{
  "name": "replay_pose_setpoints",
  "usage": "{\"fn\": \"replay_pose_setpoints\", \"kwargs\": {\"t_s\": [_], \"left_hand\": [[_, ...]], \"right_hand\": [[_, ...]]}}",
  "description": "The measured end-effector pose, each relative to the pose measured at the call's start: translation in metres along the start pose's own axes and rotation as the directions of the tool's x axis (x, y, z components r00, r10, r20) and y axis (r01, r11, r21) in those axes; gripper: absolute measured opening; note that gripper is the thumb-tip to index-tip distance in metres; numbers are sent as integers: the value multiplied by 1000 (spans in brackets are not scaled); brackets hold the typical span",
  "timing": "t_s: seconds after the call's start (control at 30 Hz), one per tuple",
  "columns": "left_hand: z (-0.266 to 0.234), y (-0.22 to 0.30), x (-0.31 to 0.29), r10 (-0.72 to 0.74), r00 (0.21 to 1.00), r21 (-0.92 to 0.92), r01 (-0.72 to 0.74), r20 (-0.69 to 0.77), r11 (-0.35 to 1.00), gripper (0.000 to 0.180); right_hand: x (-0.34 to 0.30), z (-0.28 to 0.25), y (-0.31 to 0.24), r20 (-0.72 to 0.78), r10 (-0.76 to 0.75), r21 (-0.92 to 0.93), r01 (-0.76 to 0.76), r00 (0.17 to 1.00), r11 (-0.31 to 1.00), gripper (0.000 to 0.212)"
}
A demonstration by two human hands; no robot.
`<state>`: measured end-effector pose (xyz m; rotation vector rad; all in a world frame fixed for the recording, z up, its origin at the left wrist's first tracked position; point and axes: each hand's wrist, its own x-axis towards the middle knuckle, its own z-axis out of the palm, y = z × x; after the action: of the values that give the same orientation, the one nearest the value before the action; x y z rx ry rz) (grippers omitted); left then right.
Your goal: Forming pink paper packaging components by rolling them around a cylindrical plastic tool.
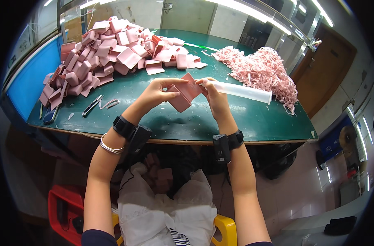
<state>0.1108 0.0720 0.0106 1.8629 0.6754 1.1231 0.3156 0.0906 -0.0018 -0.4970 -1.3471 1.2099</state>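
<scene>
My left hand (161, 90) grips a small pink folded case (182, 101) between thumb and fingers, above the near middle of the table. The case hangs tilted with its flap up. At its right edge, my right hand (214, 93) is closed in a pinch, with the fingertips at the flap. A long translucent white strip (246, 92) runs from the right hand out to the right. Whether those fingertips also touch the case is hard to make out. Beyond my hands lies a large heap of similar pink cases (127, 57).
A green table (162, 123) spans the view. Thin pink scraps (269, 74) are piled at the right. A utility knife (92, 105) and a curled pink strip (109, 103) lie at the left. A red plastic stool (62, 205) stands below at the left.
</scene>
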Motion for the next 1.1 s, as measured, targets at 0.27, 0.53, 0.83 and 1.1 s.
{"fn": "replay_pose_setpoints", "kwargs": {"t_s": [0.27,0.53,0.83,1.1], "left_hand": [[7,10,-3,-7,995,104,-3,99,995,42],[8,3,2,-66,998,-131,65,-5,989,43],[-7,-14,4,-123,973,-42,117,-197,992,47],[-3,-12,3,-70,987,-4,70,-145,998,53]], "right_hand": [[-4,4,-1,59,-48,-440,69,997,895,20],[4,3,5,17,-168,-145,168,986,975,17],[-2,0,-7,54,-241,-82,245,969,966,24],[-7,15,-7,212,58,-359,22,976,933,24]]}}
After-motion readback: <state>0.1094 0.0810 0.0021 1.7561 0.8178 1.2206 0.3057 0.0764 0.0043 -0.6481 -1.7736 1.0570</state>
